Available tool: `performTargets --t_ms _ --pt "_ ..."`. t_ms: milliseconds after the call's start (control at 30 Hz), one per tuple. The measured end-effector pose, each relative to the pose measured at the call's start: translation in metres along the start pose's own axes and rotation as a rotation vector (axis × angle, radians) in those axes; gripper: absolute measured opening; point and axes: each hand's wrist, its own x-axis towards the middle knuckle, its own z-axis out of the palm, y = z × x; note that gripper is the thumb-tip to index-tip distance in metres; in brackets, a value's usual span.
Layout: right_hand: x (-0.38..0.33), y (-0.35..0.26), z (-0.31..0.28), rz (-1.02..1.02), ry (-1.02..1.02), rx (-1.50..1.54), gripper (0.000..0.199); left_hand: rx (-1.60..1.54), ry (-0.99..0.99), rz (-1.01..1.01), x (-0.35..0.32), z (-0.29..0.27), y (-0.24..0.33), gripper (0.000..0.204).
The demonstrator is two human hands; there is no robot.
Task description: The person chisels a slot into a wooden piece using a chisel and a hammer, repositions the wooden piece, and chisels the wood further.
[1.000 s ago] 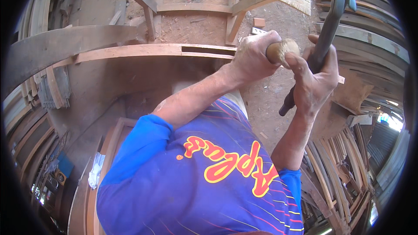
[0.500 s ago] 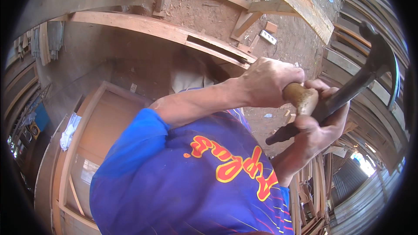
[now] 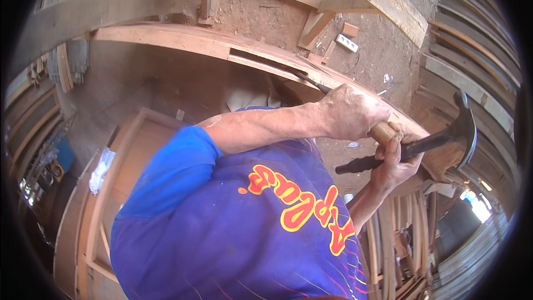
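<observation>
My left hand is closed round a chisel. The wooden handle's end sticks out past the fist, and the thin dark blade points at the right end of a long slot cut in a wooden beam. Whether the tip touches the wood I cannot tell. My right hand grips a claw hammer by its dark handle, the head out to the right. The thumb and fingers of that hand also touch the butt of the chisel handle.
A timber trestle stands beyond the beam. Near it on the ground lie a white power strip and a small wood block. Stacked boards line the right. A wooden frame panel stands at the left.
The chisel's blade now shows at the slot's right end, where before it was hidden. The hammer has dropped lower in the view, and the right hand has come down with it.
</observation>
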Motion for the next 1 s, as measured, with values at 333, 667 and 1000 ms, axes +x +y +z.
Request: performTargets --t_ms 333,667,1000 --pt "0.008 0.015 0.004 0.009 -0.032 0.22 0.037 0.09 -0.213 -0.1 0.005 0.006 -0.003 0.017" --pt "-0.015 0.12 -0.006 0.208 0.107 0.309 0.028 0.454 -0.591 -0.187 -0.007 0.046 -0.024 0.02" --pt "-0.008 0.119 -0.002 0.25 -0.116 0.293 0.026 0.341 -0.565 -0.267 -0.016 0.018 -0.037 0.026"
